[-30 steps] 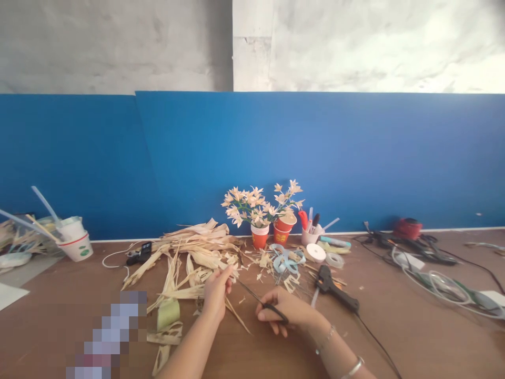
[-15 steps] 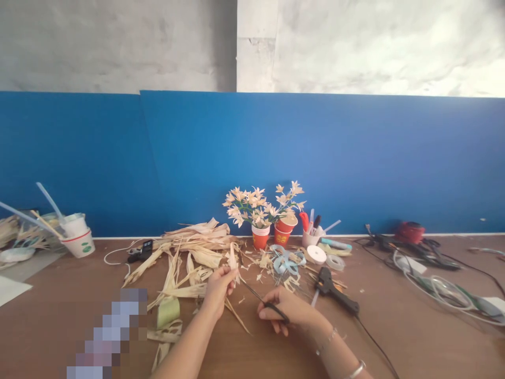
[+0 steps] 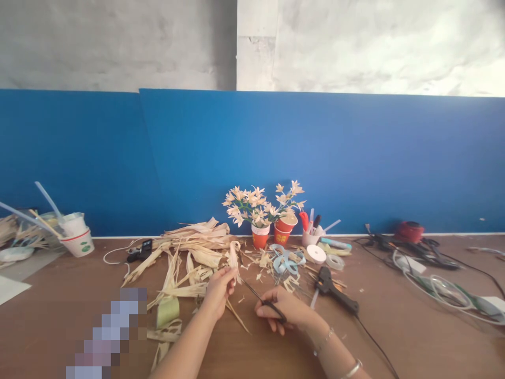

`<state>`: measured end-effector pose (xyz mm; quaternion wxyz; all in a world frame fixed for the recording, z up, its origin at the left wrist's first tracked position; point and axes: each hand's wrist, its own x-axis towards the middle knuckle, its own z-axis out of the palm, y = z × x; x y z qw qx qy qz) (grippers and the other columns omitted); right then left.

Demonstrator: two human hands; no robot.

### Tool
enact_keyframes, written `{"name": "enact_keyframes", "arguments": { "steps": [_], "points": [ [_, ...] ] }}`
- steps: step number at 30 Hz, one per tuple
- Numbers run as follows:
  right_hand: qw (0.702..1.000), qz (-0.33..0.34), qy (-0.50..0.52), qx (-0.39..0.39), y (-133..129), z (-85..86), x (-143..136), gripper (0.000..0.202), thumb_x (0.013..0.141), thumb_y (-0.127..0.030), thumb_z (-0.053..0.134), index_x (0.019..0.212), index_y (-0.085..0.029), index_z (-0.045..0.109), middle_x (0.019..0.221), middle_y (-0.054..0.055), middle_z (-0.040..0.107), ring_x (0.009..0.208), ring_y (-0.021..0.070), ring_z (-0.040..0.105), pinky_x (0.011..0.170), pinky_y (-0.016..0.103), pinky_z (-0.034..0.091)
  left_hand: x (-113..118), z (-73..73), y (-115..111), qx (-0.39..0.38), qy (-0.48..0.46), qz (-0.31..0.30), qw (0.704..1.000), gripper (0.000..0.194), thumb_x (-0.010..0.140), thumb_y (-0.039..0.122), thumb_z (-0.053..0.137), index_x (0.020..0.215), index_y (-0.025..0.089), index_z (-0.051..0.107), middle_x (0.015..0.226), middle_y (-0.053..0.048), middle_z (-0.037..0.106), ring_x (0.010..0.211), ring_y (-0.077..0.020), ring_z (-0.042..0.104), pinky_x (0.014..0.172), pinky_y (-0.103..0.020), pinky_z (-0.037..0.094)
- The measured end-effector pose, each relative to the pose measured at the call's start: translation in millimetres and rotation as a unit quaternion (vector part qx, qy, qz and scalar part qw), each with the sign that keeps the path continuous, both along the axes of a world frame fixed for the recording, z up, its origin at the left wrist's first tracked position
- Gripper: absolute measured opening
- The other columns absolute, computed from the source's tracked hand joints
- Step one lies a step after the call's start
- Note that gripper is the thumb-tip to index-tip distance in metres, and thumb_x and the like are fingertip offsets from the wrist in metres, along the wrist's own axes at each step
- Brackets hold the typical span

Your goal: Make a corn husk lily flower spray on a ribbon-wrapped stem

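Left fingers (image 3: pixel 228 276) pinch husk (image 3: pixel 234 256), right fingers (image 3: pixel 263 312) grip scissors (image 3: pixel 272 305) above brown table (image 3: pixel 379 342) (blue partition (image 3: pixel 315 147) behind).

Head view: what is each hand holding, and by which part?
Left hand: a pale husk strip, pinched near its lower end. Right hand: scissors, by the handles.

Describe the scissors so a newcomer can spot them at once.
Find the brown tabletop below the long blue partition. At its near middle, the bare right hand holds the slim, black-handled metal scissors, pointing toward the bare left hand. Unlike the black glue gun lying to their right, they are held and trail no cord.
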<state>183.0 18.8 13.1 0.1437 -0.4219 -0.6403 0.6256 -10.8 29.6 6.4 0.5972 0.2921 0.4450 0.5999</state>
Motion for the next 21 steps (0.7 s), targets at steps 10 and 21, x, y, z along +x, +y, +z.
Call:
{"name": "enact_keyframes", "arguments": {
  "steps": [10,21],
  "points": [
    [1.0,-0.019,0.008,0.001,-0.3,-0.7,-3.6,0.03,0.072,-0.043,0.064,0.081,-0.014,0.063,0.045,-0.005,0.058,0.03,0.0048,0.047,0.025,0.012,0.019,3.4,-1.4,-1.6,0.015,0.036,0.013,0.999,0.032,0.057,0.039,0.075,0.06,0.014,0.055,0.051,0.006,0.045,0.044,-0.0038,0.037,0.037,-0.014,0.024],
    [1.0,-0.004,0.015,-0.012,-3.3,-0.7,-5.5,0.031,0.071,-0.043,0.065,0.082,-0.014,0.064,0.047,-0.005,0.059,0.03,0.0045,0.046,0.025,0.013,0.017,7.2,-4.8,0.0,0.024,0.085,0.061,0.994,0.03,0.058,0.039,0.072,0.056,0.015,0.054,0.046,0.007,0.042,0.04,-0.0034,0.032,0.036,-0.014,0.019]
  ]
}}
